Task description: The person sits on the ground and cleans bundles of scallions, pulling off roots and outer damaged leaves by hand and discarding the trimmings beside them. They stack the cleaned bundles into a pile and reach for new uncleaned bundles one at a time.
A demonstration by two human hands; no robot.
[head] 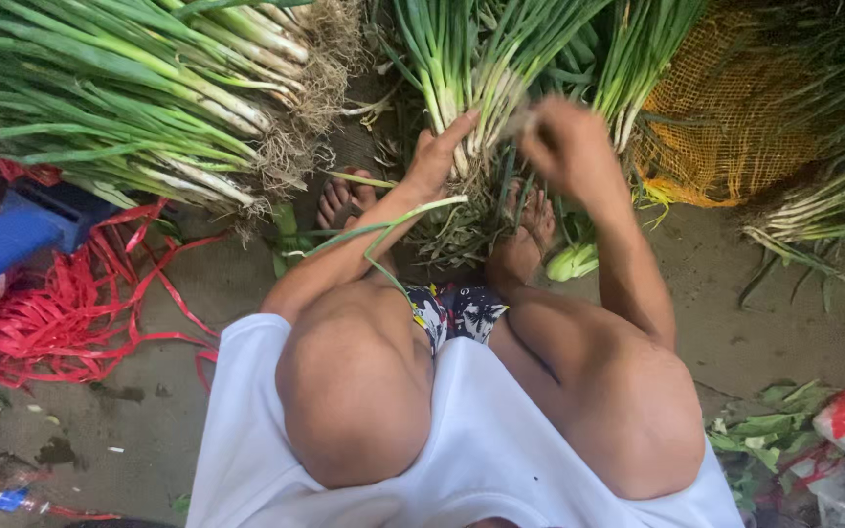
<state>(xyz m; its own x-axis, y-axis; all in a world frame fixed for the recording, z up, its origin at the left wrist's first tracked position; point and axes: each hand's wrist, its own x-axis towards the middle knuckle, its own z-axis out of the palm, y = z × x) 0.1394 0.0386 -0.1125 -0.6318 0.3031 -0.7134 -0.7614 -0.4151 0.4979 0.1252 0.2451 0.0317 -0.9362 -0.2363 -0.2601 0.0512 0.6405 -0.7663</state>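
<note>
I sit low with my knees up and my bare feet on the ground. My left hand [434, 154] grips a bunch of green onions [471, 78] near its white stems, just above the roots. Right beside it, my right hand [559, 137] is closed on the stems of the same bunch. A heap of pulled-off leaves and roots [457, 230] lies between my feet. One long green leaf [383, 230] drapes over my left forearm.
A big pile of green onions [139, 98] with hairy roots lies at the upper left. Red plastic strings [70, 303] and a blue box [12, 240] sit at the left. An orange mesh sack [726, 127] is at the upper right, with vegetable scraps [775, 430] at the lower right.
</note>
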